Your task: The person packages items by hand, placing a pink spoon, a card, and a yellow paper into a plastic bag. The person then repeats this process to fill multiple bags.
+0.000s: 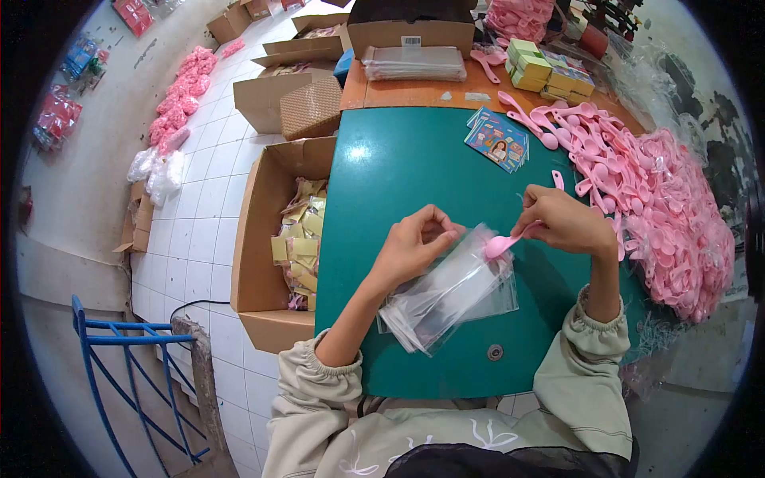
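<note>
A pink plastic spoon (500, 245) is pinched by its handle in my right hand (558, 219), bowl pointing left. The bowl overlaps the upper end of a clear plastic bag (479, 236). My left hand (421, 243) is closed, thumb and fingers curled together at that bag's upper left edge. Below both hands, a loose stack of clear bags (438, 307) lies slanted on the green tabletop (398, 171). Printed cards (498, 142) are fanned out beyond my right hand, and a single pink spoon (558, 181) rests close by it.
A large heap of pink spoons (653, 199) covers the table's right side. Bundled yellow-green boxes (550, 70) and packed clear bags (414, 64) stand at the back. An open carton (263, 207) of filled packets adjoins the left edge. A blue metal rack (135, 338) stands lower left.
</note>
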{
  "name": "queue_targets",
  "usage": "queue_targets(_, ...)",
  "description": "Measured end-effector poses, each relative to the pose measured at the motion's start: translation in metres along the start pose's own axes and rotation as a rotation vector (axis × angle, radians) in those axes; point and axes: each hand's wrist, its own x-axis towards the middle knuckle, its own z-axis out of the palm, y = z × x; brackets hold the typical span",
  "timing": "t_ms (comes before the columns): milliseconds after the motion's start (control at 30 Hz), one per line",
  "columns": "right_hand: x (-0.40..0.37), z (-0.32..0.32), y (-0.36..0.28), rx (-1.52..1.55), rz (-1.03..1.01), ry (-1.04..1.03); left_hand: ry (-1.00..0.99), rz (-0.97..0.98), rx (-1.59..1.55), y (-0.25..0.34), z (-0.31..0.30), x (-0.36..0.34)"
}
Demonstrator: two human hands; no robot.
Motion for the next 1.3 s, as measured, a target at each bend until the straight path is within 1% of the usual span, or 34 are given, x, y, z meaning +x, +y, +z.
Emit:
queue_targets(67, 0.0, 0.001, 0.001, -0.035, 0.007, 0.005, 0.01, 0.075, -0.031, -0.004, -0.003, 0.003)
queue_targets(100, -0.001, 0.003, 0.002, -0.031, -0.04, 0.055, 0.016, 0.112, -0.047, -0.005, -0.005, 0.003)
queue_targets(167, -0.003, 0.006, 0.002, -0.022, -0.133, 0.158, -0.01, -0.028, -0.216, 0.002, -0.009, 0.0)
queue_targets(200, -0.004, 0.004, 0.002, 0.028, -0.115, 0.166, -0.024, -0.099, -0.3, 0.006, -0.01, -0.001)
queue_targets(267, -0.007, -0.007, 0.0, 0.126, -0.078, 0.18, 0.005, -0.101, -0.307, 0.011, -0.01, -0.002)
queue_targets(367, -0.004, -0.017, -0.021, 0.424, 0.128, 0.532, 0.029, -0.081, -0.309, 0.015, -0.009, -0.004)
queue_targets(400, 0.001, -0.011, -0.014, 0.383, 0.067, 0.689, 0.032, -0.071, -0.305, 0.016, -0.009, -0.004)
queue_targets(500, 0.006, -0.011, -0.025, 0.531, 0.076, 0.763, 0.02, -0.069, -0.366, 0.013, -0.011, -0.003)
queue_targets(600, 0.013, -0.005, -0.028, 0.611, -0.02, 0.796, 0.056, -0.076, -0.372, 0.019, -0.01, -0.005)
queue_targets(700, 0.023, 0.004, -0.035, 0.673, -0.093, 0.969, 0.082, -0.068, -0.403, 0.025, -0.008, -0.006)
queue_targets(900, 0.031, 0.014, -0.041, 0.657, -0.133, 1.052, 0.053, -0.091, -0.428, 0.027, -0.009, -0.006)
queue_targets(1000, 0.029, 0.014, -0.043, 0.597, -0.111, 0.963, 0.052, -0.088, -0.483, 0.026, -0.008, -0.006)
queue_targets(1100, 0.03, 0.018, -0.043, 0.578, -0.137, 0.846, 0.022, -0.016, -0.404, 0.025, -0.007, -0.007)
queue_targets(1200, 0.031, 0.019, -0.049, 0.643, -0.145, 0.901, 0.036, 0.062, -0.229, 0.015, 0.0, -0.003)
queue_targets(1300, 0.03, 0.019, -0.053, 0.616, -0.136, 0.938, -0.087, 0.036, -0.166, 0.01, -0.004, -0.004)
